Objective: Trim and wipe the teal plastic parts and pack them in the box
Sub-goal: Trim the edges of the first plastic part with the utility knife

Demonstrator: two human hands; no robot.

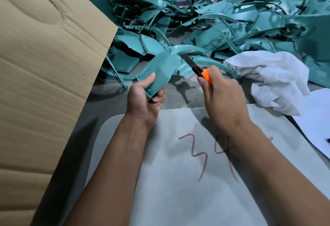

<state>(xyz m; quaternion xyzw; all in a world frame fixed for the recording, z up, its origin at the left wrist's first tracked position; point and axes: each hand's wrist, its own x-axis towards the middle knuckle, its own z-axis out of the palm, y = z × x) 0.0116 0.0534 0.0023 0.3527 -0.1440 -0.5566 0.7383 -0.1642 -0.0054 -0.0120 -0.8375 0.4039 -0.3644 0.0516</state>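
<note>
From the head camera, the left hand (149, 95) grasps the near end of a curved teal part (160, 68), thumb on its upper face and fingers curled beneath, holding it up over the grey bench (107, 104) near the middle. The right hand (221, 92) is wrapped round an orange utility knife (198, 69), whose dark blade points up and away and meets the part's far edge where a thin arched rib leaves it. Behind them a big heap of teal parts (223, 22) covers the far side of the bench. A crumpled white cloth (271, 79) lies toward the right edge, just beside the heap. A cardboard box flap (46, 56) leans in along the left edge. Under the forearms lies a pale sheet (178, 181) marked "34" in red.
</note>
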